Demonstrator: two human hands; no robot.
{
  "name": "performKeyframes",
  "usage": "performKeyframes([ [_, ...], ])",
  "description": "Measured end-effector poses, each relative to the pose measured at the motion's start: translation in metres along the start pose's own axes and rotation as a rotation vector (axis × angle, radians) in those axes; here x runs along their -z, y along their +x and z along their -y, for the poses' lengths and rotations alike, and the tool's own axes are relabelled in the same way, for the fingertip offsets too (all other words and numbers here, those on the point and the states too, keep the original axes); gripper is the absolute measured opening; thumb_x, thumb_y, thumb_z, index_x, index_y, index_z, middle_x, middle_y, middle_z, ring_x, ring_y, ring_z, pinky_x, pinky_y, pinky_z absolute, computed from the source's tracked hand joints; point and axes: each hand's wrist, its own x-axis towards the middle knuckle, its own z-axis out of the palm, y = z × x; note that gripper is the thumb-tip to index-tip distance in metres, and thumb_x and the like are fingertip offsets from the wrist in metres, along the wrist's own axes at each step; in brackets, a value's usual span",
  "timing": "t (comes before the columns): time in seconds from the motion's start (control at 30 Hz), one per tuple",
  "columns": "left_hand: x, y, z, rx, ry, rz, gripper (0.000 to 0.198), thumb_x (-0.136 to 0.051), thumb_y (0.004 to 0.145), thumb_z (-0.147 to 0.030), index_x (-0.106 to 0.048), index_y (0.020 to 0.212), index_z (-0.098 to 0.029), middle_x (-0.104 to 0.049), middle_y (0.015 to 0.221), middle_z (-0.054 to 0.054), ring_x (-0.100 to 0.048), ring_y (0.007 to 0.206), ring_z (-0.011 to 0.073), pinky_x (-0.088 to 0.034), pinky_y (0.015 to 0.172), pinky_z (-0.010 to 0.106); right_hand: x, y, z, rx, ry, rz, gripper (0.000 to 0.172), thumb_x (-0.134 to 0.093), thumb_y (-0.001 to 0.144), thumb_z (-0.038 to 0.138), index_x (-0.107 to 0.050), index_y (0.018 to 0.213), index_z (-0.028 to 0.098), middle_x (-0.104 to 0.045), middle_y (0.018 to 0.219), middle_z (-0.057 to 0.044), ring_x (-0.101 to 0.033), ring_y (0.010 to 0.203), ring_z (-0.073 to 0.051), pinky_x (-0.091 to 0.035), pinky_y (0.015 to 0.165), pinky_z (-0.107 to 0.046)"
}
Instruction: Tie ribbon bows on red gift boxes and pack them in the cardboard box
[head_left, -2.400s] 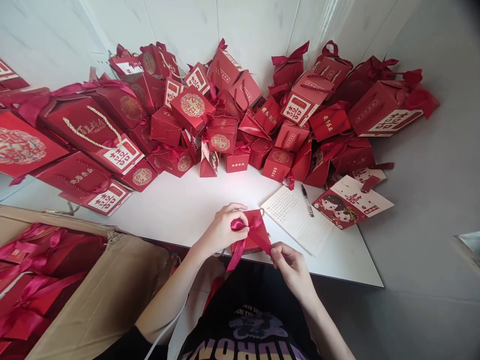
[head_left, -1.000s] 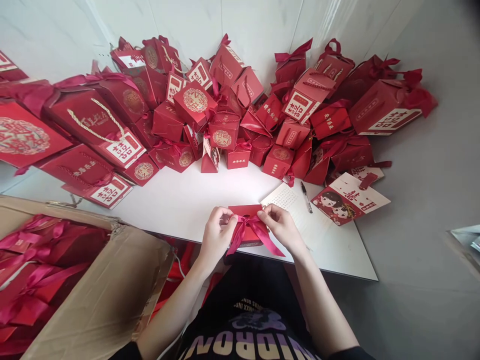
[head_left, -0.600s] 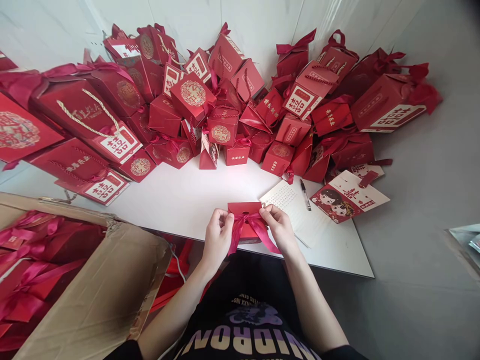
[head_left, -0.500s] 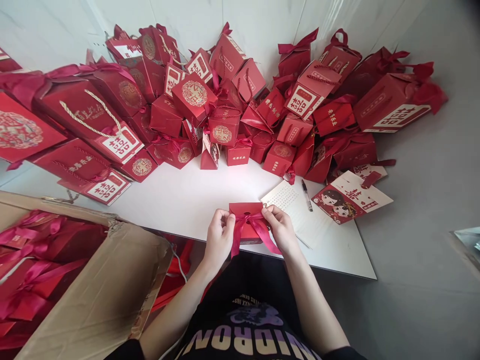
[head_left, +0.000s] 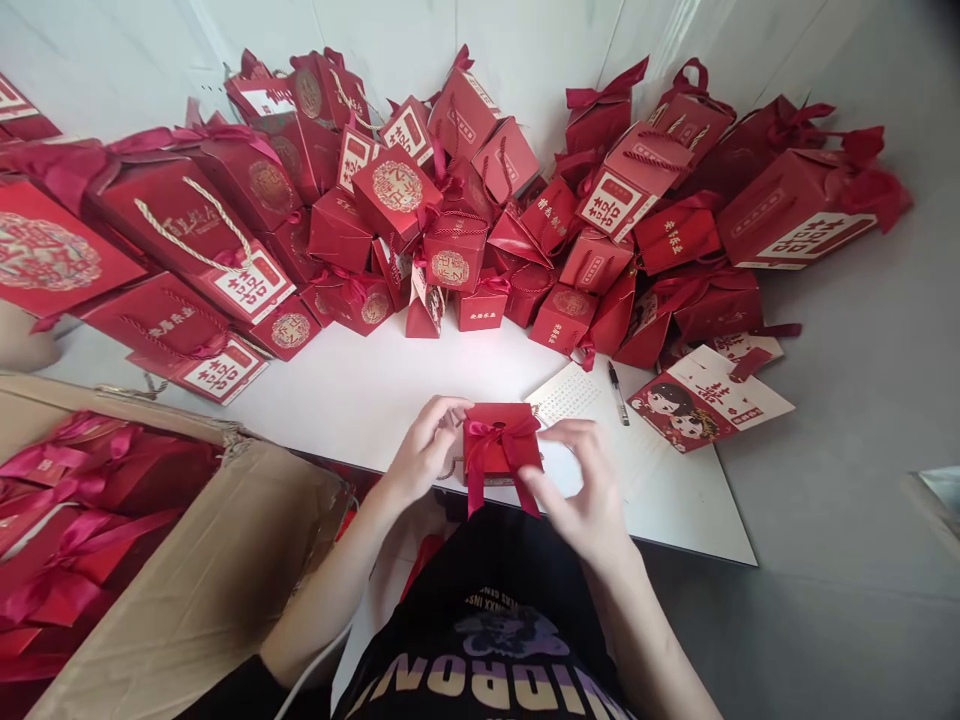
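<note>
A small red gift box with a crimson ribbon bow stands near the front edge of the white table. The ribbon's two tails hang down its front. My left hand is at the box's left side, fingertips by its upper left corner and the fingers slightly apart. A thin cord handle shows beside that hand. My right hand is spread open at the right side, its thumb close to the right ribbon tail. Whether the thumb touches the ribbon, I cannot tell.
Several red gift boxes are piled along the wall. A written sheet, a pen and a printed card box lie to the right. At left stands a cardboard carton of ribboned boxes. A blurred skin-toned shape shows at the left edge.
Both hands have let go of the bow's loops. My right hand has opened and drawn away rightward; my left has moved slightly left. The skin-toned shape has appeared at the left edge.
</note>
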Motion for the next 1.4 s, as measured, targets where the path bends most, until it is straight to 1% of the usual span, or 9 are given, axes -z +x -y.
performKeyframes([
  [0.1, 0.015, 0.010, -0.005, -0.085, 0.158, 0.163, 0.022, -0.041, 0.083, -0.024, -0.061, 0.091, -0.021, -0.054, 0.095, 0.004, -0.053, 0.089, 0.0168, -0.044, 0.082, 0.029, -0.007, -0.005, 0.015, 0.350, -0.111, 0.284, 0.034, -0.065, 0.079, 0.037, -0.055, 0.108, 0.021, -0.057, 0.103, -0.012, -0.053, 0.102, -0.027, -0.046, 0.085, -0.044],
  [0.17, 0.021, 0.015, -0.010, -0.100, 0.217, 0.264, 0.017, -0.044, 0.082, -0.027, -0.061, 0.082, -0.021, -0.054, 0.093, 0.004, -0.053, 0.080, 0.0158, -0.045, 0.075, 0.029, -0.016, -0.008, 0.013, 0.430, -0.213, 0.364, 0.034, -0.060, 0.083, 0.029, -0.053, 0.115, 0.017, -0.057, 0.111, -0.015, -0.051, 0.110, -0.029, -0.044, 0.091, -0.048],
  [0.27, 0.022, 0.021, -0.018, -0.119, 0.215, 0.343, 0.015, -0.047, 0.080, -0.027, -0.058, 0.072, -0.020, -0.056, 0.088, 0.003, -0.050, 0.067, 0.0124, -0.045, 0.066, 0.026, -0.027, -0.012, 0.002, 0.435, -0.275, 0.292, 0.028, -0.050, 0.087, 0.011, -0.054, 0.114, 0.016, -0.060, 0.108, -0.014, -0.053, 0.108, -0.026, -0.045, 0.092, -0.046],
  [0.4, 0.019, 0.029, -0.021, 0.004, 0.045, 0.405, 0.015, -0.052, 0.078, -0.031, -0.055, 0.070, -0.018, -0.057, 0.071, 0.000, -0.050, 0.053, 0.0094, -0.043, 0.051, 0.022, -0.029, -0.014, -0.008, 0.397, -0.133, 0.175, 0.020, -0.050, 0.086, 0.011, -0.058, 0.102, 0.020, -0.063, 0.093, -0.009, -0.058, 0.093, -0.022, -0.049, 0.085, -0.042],
  [0.57, 0.015, 0.038, -0.015, 0.155, -0.185, 0.509, 0.020, -0.054, 0.078, -0.036, -0.051, 0.072, -0.017, -0.054, 0.058, -0.003, -0.036, 0.032, 0.0028, -0.024, 0.032, 0.017, -0.026, -0.015, -0.007, 0.369, 0.022, 0.127, 0.016, -0.052, 0.081, 0.009, -0.055, 0.091, 0.021, -0.063, 0.093, -0.008, -0.059, 0.089, -0.021, -0.051, 0.080, -0.041],
  [0.77, 0.014, 0.039, -0.012, 0.192, -0.283, 0.494, 0.022, -0.059, 0.075, -0.037, -0.050, 0.083, -0.018, -0.051, 0.058, -0.006, -0.027, 0.031, 0.0000, -0.019, 0.031, 0.016, -0.024, -0.015, -0.011, 0.349, 0.126, 0.153, 0.015, -0.049, 0.078, 0.009, -0.049, 0.086, 0.022, -0.065, 0.086, -0.006, -0.061, 0.084, -0.020, -0.049, 0.077, -0.041],
  [1.17, 0.020, 0.010, -0.005, 0.172, -0.155, 0.323, 0.018, -0.058, 0.077, -0.033, -0.056, 0.086, -0.018, -0.062, 0.062, -0.002, -0.052, 0.038, 0.0085, -0.041, 0.040, 0.020, -0.021, -0.015, -0.013, 0.347, 0.180, 0.140, 0.015, -0.053, 0.078, 0.009, -0.054, 0.086, 0.022, -0.063, 0.073, -0.003, -0.059, 0.076, -0.020, -0.050, 0.071, -0.039],
  [1.27, 0.021, 0.005, -0.004, 0.207, -0.202, 0.344, 0.019, -0.057, 0.077, -0.034, -0.055, 0.087, -0.018, -0.056, 0.059, -0.003, -0.048, 0.038, 0.0070, -0.031, 0.033, 0.017, -0.020, -0.014, -0.014, 0.341, 0.194, 0.153, 0.017, -0.054, 0.077, 0.008, -0.055, 0.086, 0.021, -0.062, 0.074, -0.003, -0.058, 0.076, -0.019, -0.050, 0.071, -0.039],
  [1.4, 0.028, 0.005, -0.007, 0.209, -0.243, 0.444, 0.021, -0.054, 0.076, -0.030, -0.055, 0.093, -0.018, -0.058, 0.080, 0.002, -0.049, 0.042, 0.0062, -0.031, 0.031, 0.017, -0.020, -0.013, -0.014, 0.320, 0.200, 0.152, 0.017, -0.054, 0.077, 0.007, -0.055, 0.086, 0.021, -0.061, 0.075, -0.004, -0.058, 0.076, -0.019, -0.049, 0.071, -0.038],
])
